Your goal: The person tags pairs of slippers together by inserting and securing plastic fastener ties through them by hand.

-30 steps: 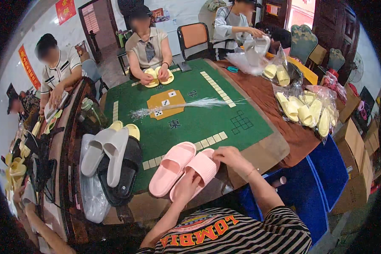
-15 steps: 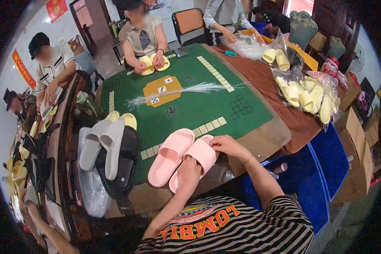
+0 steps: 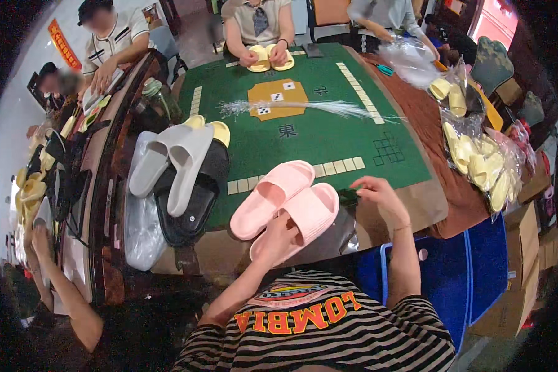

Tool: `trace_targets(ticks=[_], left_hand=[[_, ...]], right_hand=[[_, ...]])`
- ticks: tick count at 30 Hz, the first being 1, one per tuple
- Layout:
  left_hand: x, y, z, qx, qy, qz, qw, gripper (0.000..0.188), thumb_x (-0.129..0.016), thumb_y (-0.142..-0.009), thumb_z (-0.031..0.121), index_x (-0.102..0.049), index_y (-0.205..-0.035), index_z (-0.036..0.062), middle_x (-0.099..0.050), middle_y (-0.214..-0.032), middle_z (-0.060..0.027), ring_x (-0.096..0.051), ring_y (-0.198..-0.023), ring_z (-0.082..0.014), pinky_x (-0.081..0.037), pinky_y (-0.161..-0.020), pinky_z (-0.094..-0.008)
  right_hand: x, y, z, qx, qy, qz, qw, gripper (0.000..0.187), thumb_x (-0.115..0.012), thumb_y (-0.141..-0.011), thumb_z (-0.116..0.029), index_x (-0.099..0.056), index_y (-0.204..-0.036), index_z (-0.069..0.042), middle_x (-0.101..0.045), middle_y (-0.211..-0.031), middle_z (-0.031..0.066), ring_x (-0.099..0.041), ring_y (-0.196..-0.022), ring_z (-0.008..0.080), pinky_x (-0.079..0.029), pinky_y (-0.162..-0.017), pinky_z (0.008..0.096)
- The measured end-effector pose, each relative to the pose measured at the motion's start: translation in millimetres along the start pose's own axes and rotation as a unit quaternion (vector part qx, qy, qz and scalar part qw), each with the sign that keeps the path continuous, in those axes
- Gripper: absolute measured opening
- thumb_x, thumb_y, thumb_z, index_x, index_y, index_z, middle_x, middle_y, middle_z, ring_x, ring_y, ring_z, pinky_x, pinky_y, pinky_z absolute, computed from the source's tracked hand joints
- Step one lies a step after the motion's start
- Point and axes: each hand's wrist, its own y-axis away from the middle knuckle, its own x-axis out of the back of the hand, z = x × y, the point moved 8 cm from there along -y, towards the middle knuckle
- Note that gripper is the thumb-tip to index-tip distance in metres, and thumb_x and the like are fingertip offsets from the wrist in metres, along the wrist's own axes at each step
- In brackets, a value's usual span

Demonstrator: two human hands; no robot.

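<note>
A pair of pink slippers lies side by side at the near edge of the green table mat (image 3: 353, 146). My left hand (image 3: 280, 239) reaches into the right-hand pink slipper (image 3: 316, 214), its fingertips hidden beneath the strap. Against that one leans the left-hand pink slipper (image 3: 273, 192), untouched by my hands. Just right of the pair, my right hand (image 3: 383, 197) hovers off the slipper, fingers apart and holding nothing. To the left are stacked grey slippers (image 3: 189, 155), black slippers (image 3: 201, 192) and yellow slippers (image 3: 221, 134).
A clear plastic bag (image 3: 144, 232) lies left of the stack. White plastic strands (image 3: 297, 106) cross the mat. Bagged yellow slippers (image 3: 480, 161) sit on the brown cloth at right, above a blue bin (image 3: 440, 273). Across the table, a co-worker's hands hold yellow slippers (image 3: 270, 59).
My right hand has let go of the pink slipper and moved right. My left hand remains inside it. The view has shifted, so the table sits further right and higher in the picture.
</note>
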Motion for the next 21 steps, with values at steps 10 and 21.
trace_targets(ticks=[10,21], left_hand=[[58,21,-20,0.147,0.352,0.006,0.924,0.01,-0.056,-0.086,0.004,-0.057,-0.096,0.001,-0.057,-0.071,-0.003,-0.049,-0.05,-0.0078,-0.035,-0.042,-0.0202],[89,38,-54,0.008,0.649,0.05,0.759,0.024,-0.056,-0.089,0.001,-0.057,-0.111,-0.0067,-0.061,-0.096,-0.0094,-0.06,-0.083,-0.0146,-0.052,-0.074,-0.0214]], right_hand=[[49,35,19,-0.024,0.114,-0.043,0.992,0.015,-0.064,-0.085,-0.015,-0.07,-0.088,0.0,-0.068,-0.082,0.0029,-0.059,-0.08,0.0104,-0.047,-0.072,0.0245],[40,11,36,0.007,-0.24,0.179,0.954,0.01,-0.06,-0.088,-0.014,-0.062,-0.086,-0.004,-0.065,-0.081,0.0056,-0.053,-0.065,0.0084,-0.044,-0.058,0.0217]])
